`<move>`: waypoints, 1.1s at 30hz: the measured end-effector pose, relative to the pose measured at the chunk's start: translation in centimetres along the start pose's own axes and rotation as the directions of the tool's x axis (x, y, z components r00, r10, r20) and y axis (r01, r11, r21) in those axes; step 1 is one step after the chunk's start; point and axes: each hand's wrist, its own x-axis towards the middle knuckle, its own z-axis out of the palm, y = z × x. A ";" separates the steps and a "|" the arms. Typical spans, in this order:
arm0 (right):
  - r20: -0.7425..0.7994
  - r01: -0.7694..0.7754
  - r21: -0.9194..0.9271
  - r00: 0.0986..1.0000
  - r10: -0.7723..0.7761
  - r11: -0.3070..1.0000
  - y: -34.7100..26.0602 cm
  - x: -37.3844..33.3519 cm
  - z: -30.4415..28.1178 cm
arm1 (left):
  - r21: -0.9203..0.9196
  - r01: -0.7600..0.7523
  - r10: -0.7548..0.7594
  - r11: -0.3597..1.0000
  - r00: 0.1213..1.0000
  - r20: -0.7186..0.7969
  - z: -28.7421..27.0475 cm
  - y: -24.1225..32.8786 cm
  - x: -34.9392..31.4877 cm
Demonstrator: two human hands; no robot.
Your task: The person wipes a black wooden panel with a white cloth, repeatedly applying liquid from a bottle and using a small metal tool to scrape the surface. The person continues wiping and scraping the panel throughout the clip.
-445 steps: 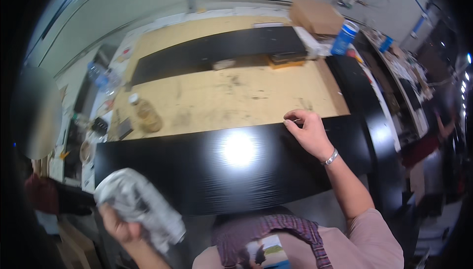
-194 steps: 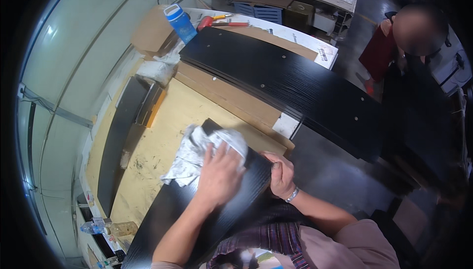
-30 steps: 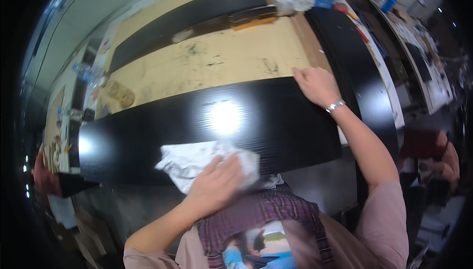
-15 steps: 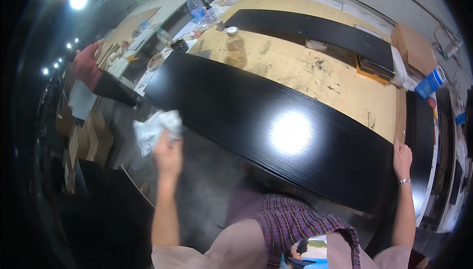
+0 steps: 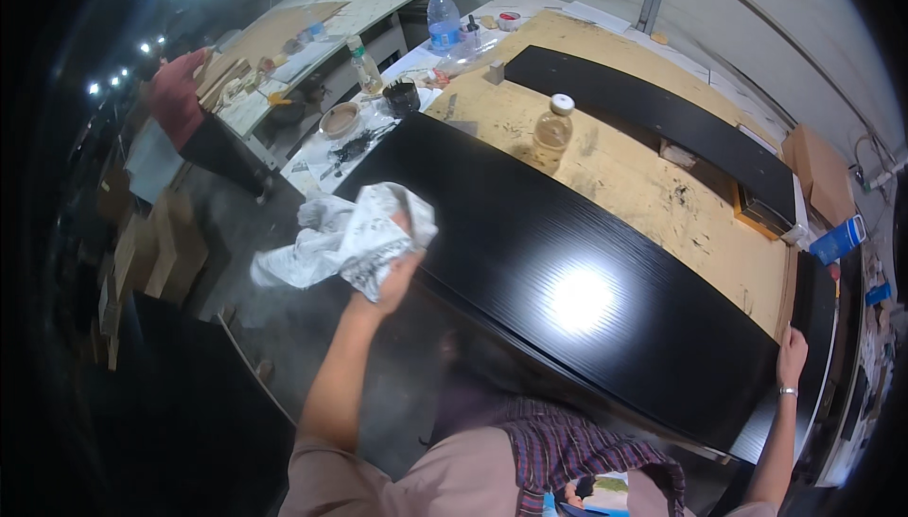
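My left hand (image 5: 399, 279) is closed on a crumpled white rag (image 5: 326, 243) with dark marks, its loose end hanging out to the left. The hand is at the near left edge of a long black panel (image 5: 501, 214), and part of the rag overlaps the panel in the view. This panel is glossy, with fine grain lines and a bright light reflection on its right half. At the panel's far right corner my right hand (image 5: 792, 358) grips the edge, with a band around the wrist.
Beyond the panel, a stained wooden board (image 5: 653, 186) bears a white-capped bottle (image 5: 553, 129) and a second black panel (image 5: 643, 91). Near the left end are a black cup (image 5: 402, 98), a round tub (image 5: 339, 121) and a large bottle (image 5: 442, 20). A person (image 5: 180, 105) stands at the far left, past cardboard boxes (image 5: 170, 247).
My left hand has brought the rag rightward, up to the panel's left edge, and more of the rag has spread out. My right hand keeps its grip at the corner; the view has shifted.
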 end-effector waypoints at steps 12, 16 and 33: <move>0.371 0.245 0.417 0.833 -0.410 0.875 -49.7 0.7 11.0 | -0.368 0.243 -0.400 0.898 0.798 -0.451 -9.6 -19.0 5.9; 0.318 0.327 0.112 0.883 -0.346 0.938 -52.1 -1.2 13.4 | -0.531 0.064 -0.373 0.845 0.781 -0.501 -14.1 -15.3 8.9; 0.299 0.216 0.107 0.924 -0.238 0.971 -53.9 -2.6 12.2 | -0.331 -0.630 0.457 0.703 0.756 -0.469 -8.3 1.8 30.9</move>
